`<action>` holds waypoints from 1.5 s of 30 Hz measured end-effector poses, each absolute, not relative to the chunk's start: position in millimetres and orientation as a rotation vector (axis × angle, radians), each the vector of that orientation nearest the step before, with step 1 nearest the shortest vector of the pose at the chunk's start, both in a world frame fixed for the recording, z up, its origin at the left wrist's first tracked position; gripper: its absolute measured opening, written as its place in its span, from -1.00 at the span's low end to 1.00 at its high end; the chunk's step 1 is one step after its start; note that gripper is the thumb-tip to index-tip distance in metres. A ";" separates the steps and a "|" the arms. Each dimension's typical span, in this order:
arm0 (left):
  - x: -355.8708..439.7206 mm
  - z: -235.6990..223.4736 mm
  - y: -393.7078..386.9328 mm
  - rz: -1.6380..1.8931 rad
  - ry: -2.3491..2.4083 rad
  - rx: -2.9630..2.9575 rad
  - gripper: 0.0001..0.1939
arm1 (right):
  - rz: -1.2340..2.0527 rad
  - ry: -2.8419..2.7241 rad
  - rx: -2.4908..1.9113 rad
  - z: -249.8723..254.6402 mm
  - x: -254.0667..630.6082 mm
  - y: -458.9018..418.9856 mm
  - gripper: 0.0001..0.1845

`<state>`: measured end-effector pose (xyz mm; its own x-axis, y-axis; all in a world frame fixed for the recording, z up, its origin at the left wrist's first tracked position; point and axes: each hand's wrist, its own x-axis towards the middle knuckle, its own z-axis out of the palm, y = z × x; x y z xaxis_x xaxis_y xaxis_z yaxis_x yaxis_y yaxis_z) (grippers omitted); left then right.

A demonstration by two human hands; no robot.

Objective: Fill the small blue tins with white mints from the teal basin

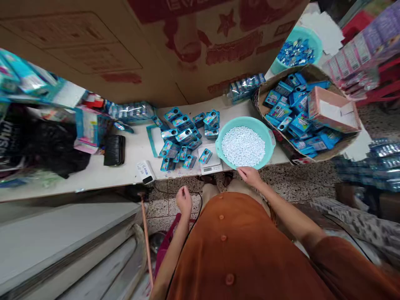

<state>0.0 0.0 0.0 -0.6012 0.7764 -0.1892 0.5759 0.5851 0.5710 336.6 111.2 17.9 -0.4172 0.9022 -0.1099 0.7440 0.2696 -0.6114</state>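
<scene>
A turquoise plastic basin point(271, 139) full of small white tablets point(243, 146) stands at the front edge of the white table. My right hand point(250, 176) is at its near rim, thumb and fingers closed there; the fingertips are partly hidden. Below the table edge my left hand point(184, 200) hangs in the air with curled fingers, and nothing shows in it. Left of the basin is a small white digital scale point(211, 168) with one small blue box point(205, 156) on it. A heap of similar blue boxes point(184, 133) lies beside the scale.
An open carton point(268, 93) of blue packets and a pink box point(333, 109) stands right. Behind it is another turquoise basin point(314, 39). A large cardboard box point(156, 50) blocks the back. A white device point(146, 171) and a black wallet point(114, 150) lie left.
</scene>
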 end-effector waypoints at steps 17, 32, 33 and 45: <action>-0.3 -2.9 -21.6 0.578 2.342 1.113 -0.62 | 0.712 -2.277 -1.887 -43.7 298.0 193.4 -0.61; -16.6 -4.7 -12.9 0.584 2.339 1.106 -0.62 | 1.238 -0.677 -1.878 -19.9 309.3 219.3 -0.57; -17.6 -5.1 -12.1 0.586 2.341 1.104 -0.62 | 1.380 -0.501 -1.790 -16.7 309.6 222.5 -0.60; -22.9 -12.9 -17.6 0.637 2.301 1.039 -0.61 | 1.886 0.070 -1.263 15.8 274.8 238.1 -0.76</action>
